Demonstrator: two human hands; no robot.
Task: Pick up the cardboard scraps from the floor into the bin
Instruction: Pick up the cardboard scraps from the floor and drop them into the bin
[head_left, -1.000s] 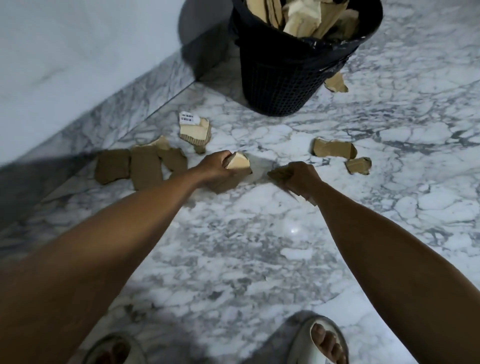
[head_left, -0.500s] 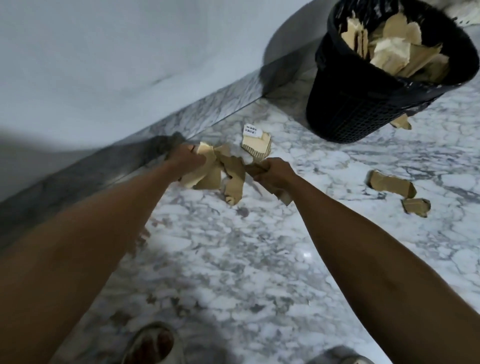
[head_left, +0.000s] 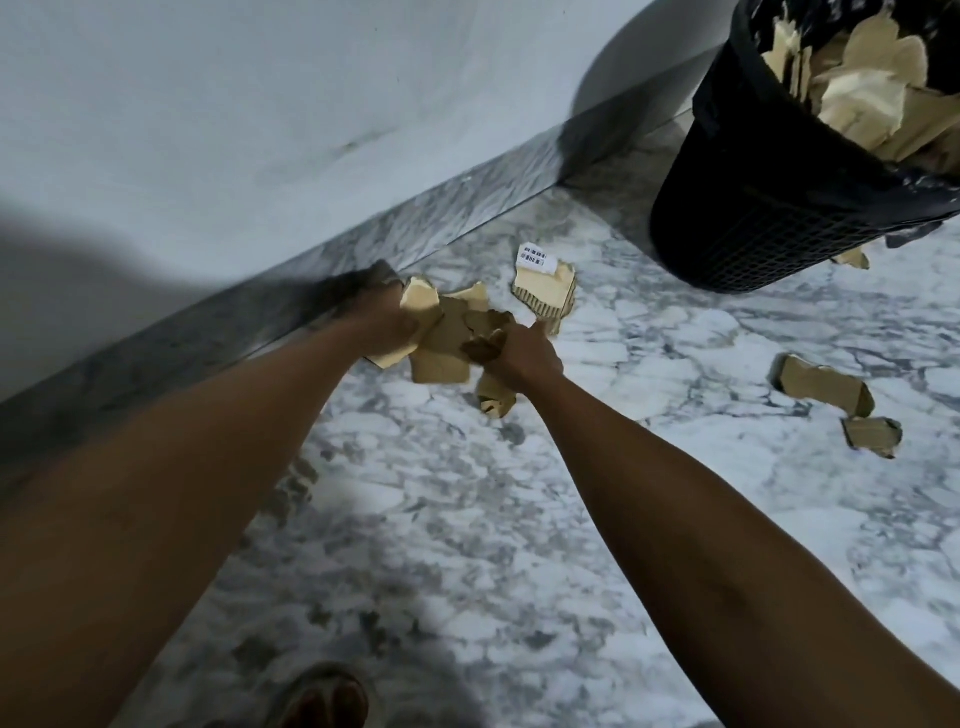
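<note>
Both arms are stretched forward and down, over the marble floor (head_left: 467, 519), and they meet near the grey marble skirting (head_left: 260, 322) at the foot of the white wall (head_left: 260, 104). The left hand (head_left: 382, 322) has its grip closed on a bundle of cardboard scraps (head_left: 447, 332); the back of the hand faces the camera and the fingers are hidden behind the pieces. The right hand (head_left: 519, 358) also grasps scraps from the same bundle, and one darker piece (head_left: 493, 397) hangs down below its wrist. One finger of this hand points forward, toward a scrap with a white label (head_left: 545, 286) that lies on the floor just beyond the hands.

The label carries a black barcode and small print, but the print is too small to read.

The scraps are torn, uneven pieces of brown corrugated cardboard, pale on one face and darker on the other, with ragged edges. Two more scraps lie on the floor to the right, a longer one (head_left: 821, 384) and a smaller one (head_left: 872, 436) just beside it. Another small scrap (head_left: 852, 257) lies at the foot of the bin (head_left: 753, 218). The bin is black with a mesh wall and a black liner, it stands near the wall at the upper right, and it is already full of cardboard pieces (head_left: 857, 98). At the bottom edge, a foot in a sandal (head_left: 327, 696) is visible in shadow
</note>
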